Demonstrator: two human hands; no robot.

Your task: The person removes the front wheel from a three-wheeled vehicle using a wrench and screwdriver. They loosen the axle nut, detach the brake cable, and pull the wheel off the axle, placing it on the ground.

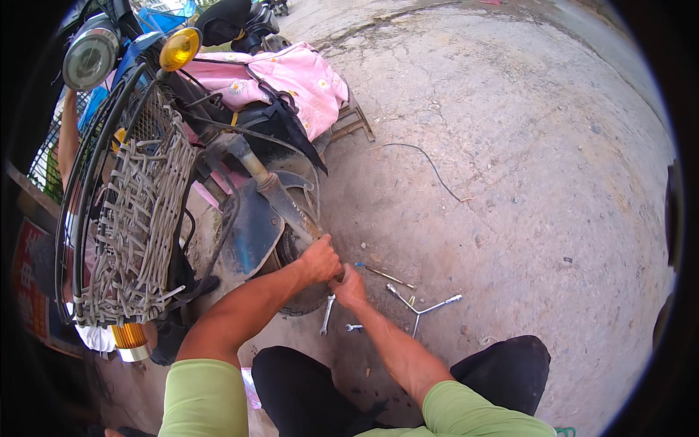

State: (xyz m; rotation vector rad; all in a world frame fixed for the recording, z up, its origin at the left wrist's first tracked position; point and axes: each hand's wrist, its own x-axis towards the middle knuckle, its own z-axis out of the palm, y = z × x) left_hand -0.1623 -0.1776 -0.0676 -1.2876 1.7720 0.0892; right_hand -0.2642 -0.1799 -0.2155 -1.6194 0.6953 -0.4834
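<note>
A three-wheeler or scooter lies close on my left, its rusty front fork leg [287, 204] slanting down toward me. My left hand [320, 259] is closed around the fork's lower end, over the front wheel [295, 295]. Just below it, my right hand [351, 287] is closed at a small dark part that its fingers mostly hide. On the ground near my hands lie an open-end wrench [328, 315], a smaller wrench [354, 328], a thin rod with a blue end [388, 276] and a three-armed socket wrench [421, 312].
A woven basket [138, 226] hangs at the vehicle's front, beside a round headlight [91, 58] and amber lamps [180, 49]. A pink flowered cover [306, 80] drapes the seat. Another person's arm [68, 138] shows behind the basket. A wire [429, 162] lies on the concrete ground [539, 197].
</note>
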